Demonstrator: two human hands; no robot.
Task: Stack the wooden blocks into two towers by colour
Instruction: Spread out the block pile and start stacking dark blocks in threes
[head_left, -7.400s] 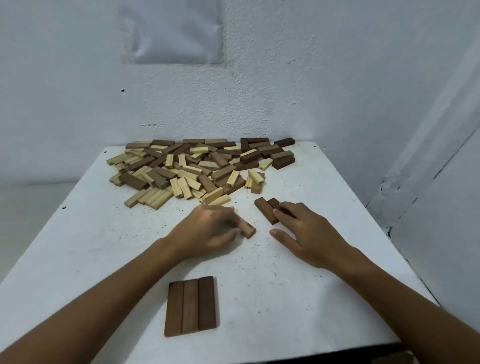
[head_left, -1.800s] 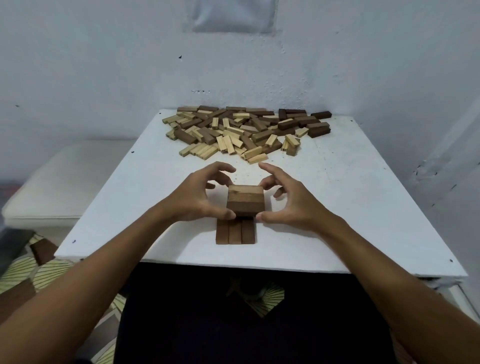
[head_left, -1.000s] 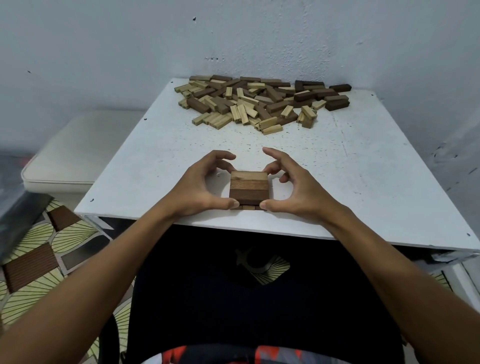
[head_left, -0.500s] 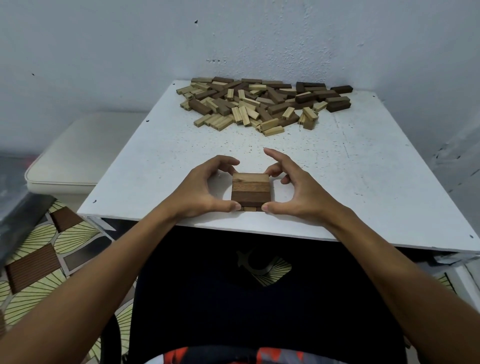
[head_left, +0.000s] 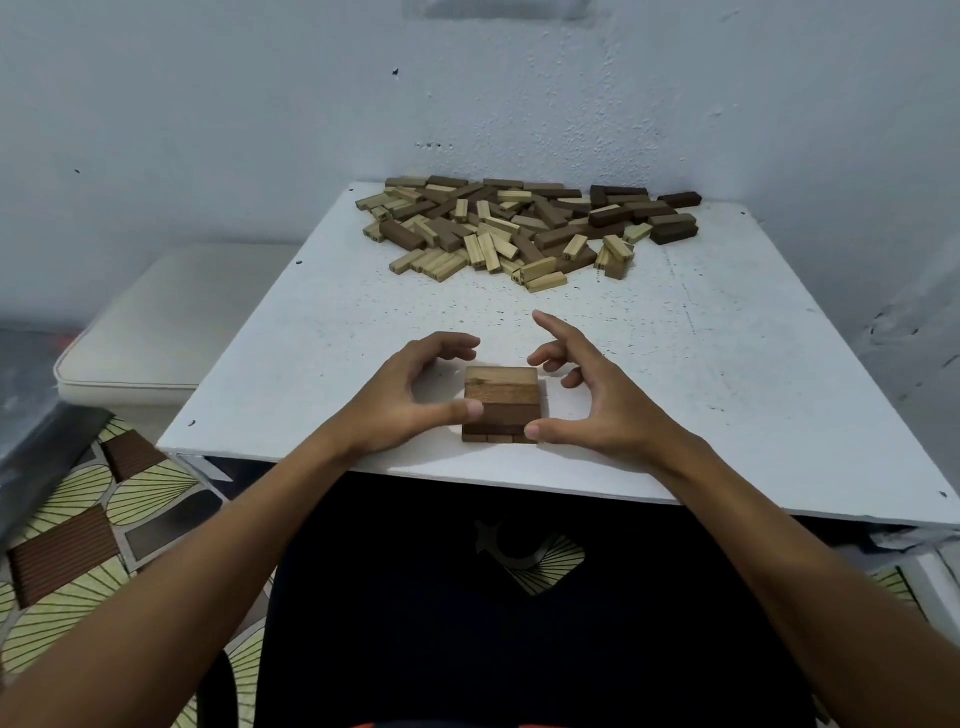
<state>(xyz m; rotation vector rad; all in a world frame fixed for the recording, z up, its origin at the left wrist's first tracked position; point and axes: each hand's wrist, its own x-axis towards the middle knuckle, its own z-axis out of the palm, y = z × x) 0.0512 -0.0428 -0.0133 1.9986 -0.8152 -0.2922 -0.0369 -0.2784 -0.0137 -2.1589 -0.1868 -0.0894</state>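
A short stack of dark brown blocks (head_left: 501, 400), two layers high, stands near the table's front edge. My left hand (head_left: 410, 397) is at its left side, thumb tip against the stack's left front and fingers arched clear of it. On the stack's right, my right hand (head_left: 589, 402) touches the front right corner with its thumb tip while its fingers are spread and lifted off the blocks. A mixed pile of light and dark blocks (head_left: 524, 231) lies at the far end of the white table (head_left: 727, 374).
The table stands in a corner, with walls behind it and to its right. A cream cushioned seat (head_left: 171, 322) sits lower on the left. Patterned floor shows at the bottom left, and my dark-clothed lap lies below the table's front edge.
Both hands had their fingers cupped round the stack; now the fingers have lifted off its far side and the right fingers have spread. Only the thumbs stay on it.
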